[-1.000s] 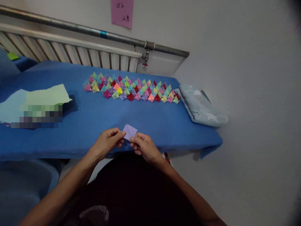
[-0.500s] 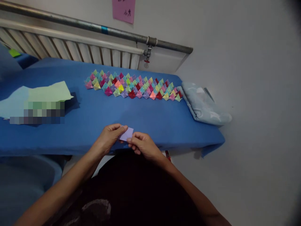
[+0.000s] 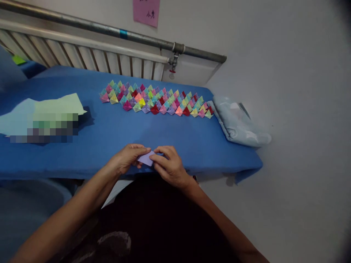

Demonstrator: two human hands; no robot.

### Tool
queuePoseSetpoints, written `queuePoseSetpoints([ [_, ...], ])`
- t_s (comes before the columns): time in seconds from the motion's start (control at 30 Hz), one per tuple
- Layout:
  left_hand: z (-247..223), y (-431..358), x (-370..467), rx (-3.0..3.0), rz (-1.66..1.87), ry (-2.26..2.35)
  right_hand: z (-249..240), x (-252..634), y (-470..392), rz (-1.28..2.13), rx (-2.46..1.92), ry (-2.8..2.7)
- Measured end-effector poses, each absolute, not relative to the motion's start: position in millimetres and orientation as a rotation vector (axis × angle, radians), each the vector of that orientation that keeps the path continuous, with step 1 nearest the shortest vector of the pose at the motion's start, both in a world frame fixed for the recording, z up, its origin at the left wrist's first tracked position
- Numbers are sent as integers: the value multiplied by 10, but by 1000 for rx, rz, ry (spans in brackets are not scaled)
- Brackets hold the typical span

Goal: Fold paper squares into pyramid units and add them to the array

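A small folded sheet of lilac paper [image 3: 145,159] is held between my two hands above the front edge of the blue-covered table. My left hand [image 3: 131,156] is closed on its left side, thumb on top and fingers underneath. At the right side, my right hand [image 3: 170,164] pinches the paper, with the fingers bent over its edge. Beyond my hands stand several rows of small folded paper pieces [image 3: 156,100] in pink, green, purple, red, yellow and blue.
Larger light green and blue paper sheets [image 3: 57,106] lie at the left, partly blurred out. A folded pale blue cloth [image 3: 238,124] rests on the table's right end. Behind run a radiator [image 3: 104,60] and a metal pipe [image 3: 148,41]. The blue tablecloth [image 3: 109,128] hangs over the front edge.
My right hand has shifted its grip, its fingers now raised and bent over the paper's right side. The lilac paper is tilted and shows a narrower face. The view has shifted slightly.
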State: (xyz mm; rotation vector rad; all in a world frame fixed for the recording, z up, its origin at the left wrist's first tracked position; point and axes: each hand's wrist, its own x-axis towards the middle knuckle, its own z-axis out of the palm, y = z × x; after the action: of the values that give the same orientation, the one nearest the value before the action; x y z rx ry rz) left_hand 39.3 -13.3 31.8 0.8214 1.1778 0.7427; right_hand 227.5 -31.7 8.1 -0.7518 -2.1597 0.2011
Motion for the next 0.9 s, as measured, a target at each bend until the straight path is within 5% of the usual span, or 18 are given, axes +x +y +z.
queuePoseSetpoints([
  [0.13, 306, -74, 379, 995, 716, 1240, -28, 2269, -270, -25, -745, -2173],
  [0.3, 164, -150, 207, 1797, 1117, 1652, -158, 2257, -248, -183, -910, -2193],
  [0.5, -117, -438, 147, 2545, 1122, 1357, -215, 2258, -340, -74, -961, -2347],
  [0.9, -205, -518, 140, 2785, 1006, 1231, -214, 2314, -387, 32, -914, -2441],
])
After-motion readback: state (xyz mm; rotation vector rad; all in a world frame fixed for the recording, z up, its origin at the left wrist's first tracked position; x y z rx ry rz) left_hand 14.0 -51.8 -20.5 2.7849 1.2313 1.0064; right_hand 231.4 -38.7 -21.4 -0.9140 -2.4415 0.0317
